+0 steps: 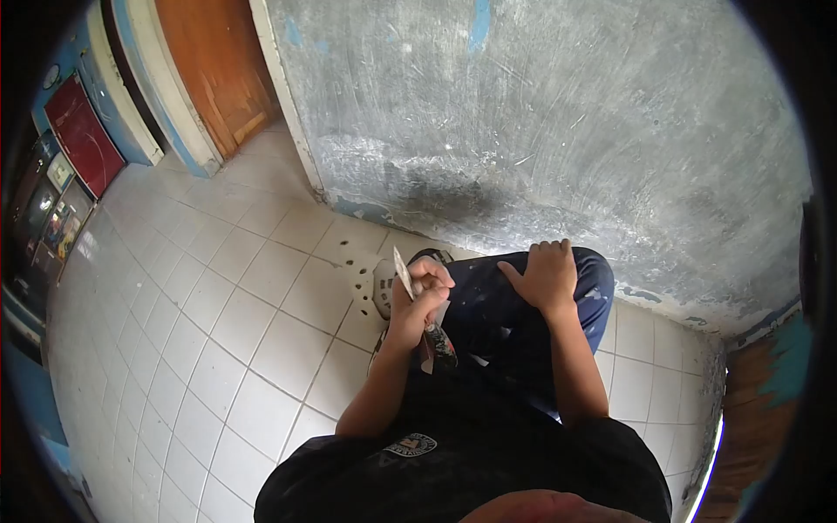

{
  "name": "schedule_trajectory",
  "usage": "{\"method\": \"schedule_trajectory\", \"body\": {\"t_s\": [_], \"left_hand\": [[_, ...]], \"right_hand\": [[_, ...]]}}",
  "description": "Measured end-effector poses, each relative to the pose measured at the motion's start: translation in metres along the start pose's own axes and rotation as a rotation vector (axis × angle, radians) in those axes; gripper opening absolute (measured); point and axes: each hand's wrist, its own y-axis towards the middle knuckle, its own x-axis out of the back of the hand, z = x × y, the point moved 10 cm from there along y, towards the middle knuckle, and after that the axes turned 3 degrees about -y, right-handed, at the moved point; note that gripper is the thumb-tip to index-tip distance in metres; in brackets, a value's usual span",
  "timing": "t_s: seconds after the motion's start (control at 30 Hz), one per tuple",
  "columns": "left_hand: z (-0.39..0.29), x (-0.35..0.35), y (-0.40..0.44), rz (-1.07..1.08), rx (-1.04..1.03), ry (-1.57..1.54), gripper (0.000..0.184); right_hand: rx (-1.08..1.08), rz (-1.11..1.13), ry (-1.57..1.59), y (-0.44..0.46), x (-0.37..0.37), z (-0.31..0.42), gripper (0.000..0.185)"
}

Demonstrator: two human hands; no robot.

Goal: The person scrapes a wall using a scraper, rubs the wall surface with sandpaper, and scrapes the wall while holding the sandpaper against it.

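The left hand (421, 301) is curled closed around a thin, pale-smeared, pointed scraper-like blade (402, 269), with a dark, mottled piece (444, 349) protruding below the fist. The right hand (549, 277), thumb spread from the fingers, rests on navy cloth trousers (488, 296) at the knee. Square pale tiles (235, 375) meet a scratched grey wall (558, 113) near a brown wooden door (214, 65).
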Motion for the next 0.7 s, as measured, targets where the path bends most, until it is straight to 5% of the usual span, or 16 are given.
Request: {"method": "schedule_trajectory", "body": {"t_s": [0.2,0.3,0.5,0.57,0.63,0.7], "left_hand": [[0.051,0.041,0.037,-0.235,0.016,-0.228,0.010],[0.072,0.051,0.056,-0.252,0.034,-0.290,0.013],[0.113,0.012,0.124,0.029,0.044,-0.589,0.031],[0.128,-0.008,0.147,0.144,0.077,-0.712,0.036],[0.152,-0.019,0.166,0.174,0.066,-0.675,0.042],[0.170,-0.029,0.181,0.238,0.066,-0.464,0.053]], "right_hand": [[0.024,-0.005,0.187,0.038,-0.100,0.002,0.055],[0.048,-0.439,0.325,0.013,-0.101,-0.004,0.032],[0.011,-0.261,0.679,0.013,-0.085,-0.026,0.034],[0.159,-0.311,1.078,0.006,-0.086,-0.027,0.044],[0.151,-0.323,1.136,0.003,-0.099,-0.027,0.056],[0.036,-0.199,1.697,0.006,-0.126,-0.029,0.064]]}}
